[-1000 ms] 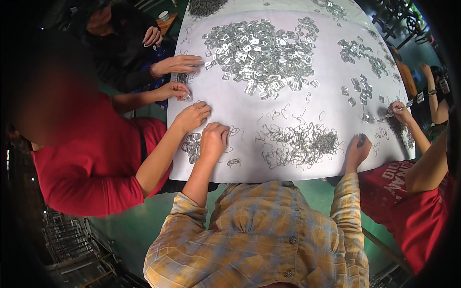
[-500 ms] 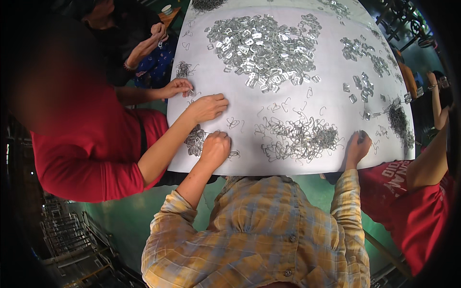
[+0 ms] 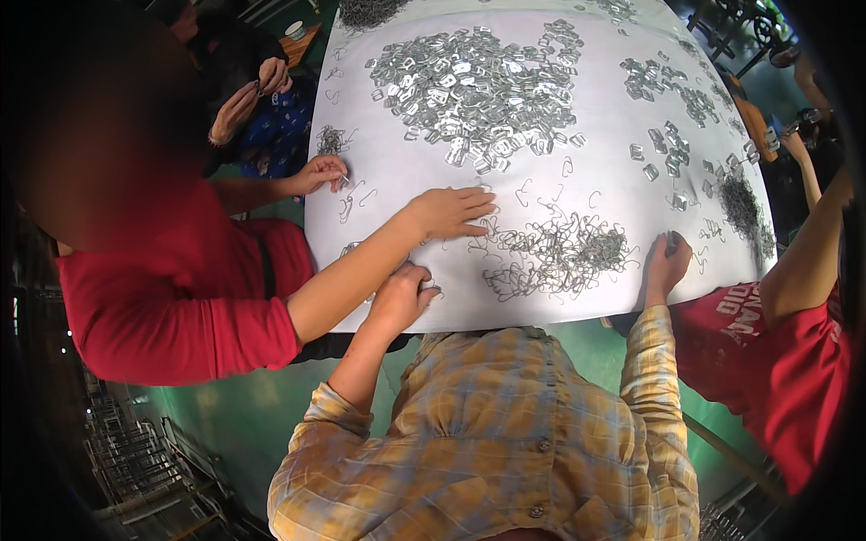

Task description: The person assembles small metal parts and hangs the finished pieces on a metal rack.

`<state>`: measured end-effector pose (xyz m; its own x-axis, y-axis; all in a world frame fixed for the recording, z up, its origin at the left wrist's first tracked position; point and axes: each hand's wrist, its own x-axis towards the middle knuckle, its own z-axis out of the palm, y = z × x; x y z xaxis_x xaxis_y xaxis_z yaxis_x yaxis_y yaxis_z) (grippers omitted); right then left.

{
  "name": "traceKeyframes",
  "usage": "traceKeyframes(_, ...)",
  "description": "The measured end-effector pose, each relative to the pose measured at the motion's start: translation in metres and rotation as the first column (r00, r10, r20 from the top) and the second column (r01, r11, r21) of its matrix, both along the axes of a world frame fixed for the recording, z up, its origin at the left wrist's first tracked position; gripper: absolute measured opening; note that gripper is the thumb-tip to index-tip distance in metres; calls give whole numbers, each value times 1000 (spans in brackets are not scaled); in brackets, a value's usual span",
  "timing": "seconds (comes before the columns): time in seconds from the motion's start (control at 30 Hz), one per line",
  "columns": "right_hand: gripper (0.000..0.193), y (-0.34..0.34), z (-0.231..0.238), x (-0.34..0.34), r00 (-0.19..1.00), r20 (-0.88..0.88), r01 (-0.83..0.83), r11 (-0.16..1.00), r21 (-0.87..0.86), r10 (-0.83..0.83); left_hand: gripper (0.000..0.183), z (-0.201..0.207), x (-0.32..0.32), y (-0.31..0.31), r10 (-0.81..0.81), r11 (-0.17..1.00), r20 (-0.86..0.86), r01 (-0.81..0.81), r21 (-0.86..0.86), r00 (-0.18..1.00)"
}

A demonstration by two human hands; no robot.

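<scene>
At the table's near edge, my left hand (image 3: 399, 298) is curled closed, its thumb and forefinger close to the tabletop. Whatever may be in its fingers is too small to make out. My right hand (image 3: 667, 266) rests on the right with its fingers closed round a small metal piece (image 3: 673, 240). Between my hands lies a loose heap of bent wire hooks (image 3: 564, 257). A co-worker's hand (image 3: 451, 213) stretches flat over the table at that heap's left side, above my left hand. Beyond the hooks spreads a large pile of flat silver buckles (image 3: 478, 90).
The white tabletop (image 3: 541, 316) carries smaller buckle groups (image 3: 667, 149) and a dark hook pile (image 3: 741, 207) at right. The red-sleeved co-worker's other hand (image 3: 323, 173) pinches a small piece at left. Another person's hands (image 3: 253, 95) work farther back; a red-shirted person sits at right.
The co-worker's hand has moved right, toward the hook heap. My left hand has shifted slightly down and its thumb side now shows. My right hand moved slightly left in the picture.
</scene>
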<state>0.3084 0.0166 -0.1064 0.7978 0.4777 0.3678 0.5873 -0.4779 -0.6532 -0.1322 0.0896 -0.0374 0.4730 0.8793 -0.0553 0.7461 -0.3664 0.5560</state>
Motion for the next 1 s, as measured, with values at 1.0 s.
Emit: traceKeyframes(1.0, 33, -1, 5, -3, 995, -71, 72, 996, -47, -75, 8, -35, 92, 94, 16, 953, 147, -59, 298, 989)
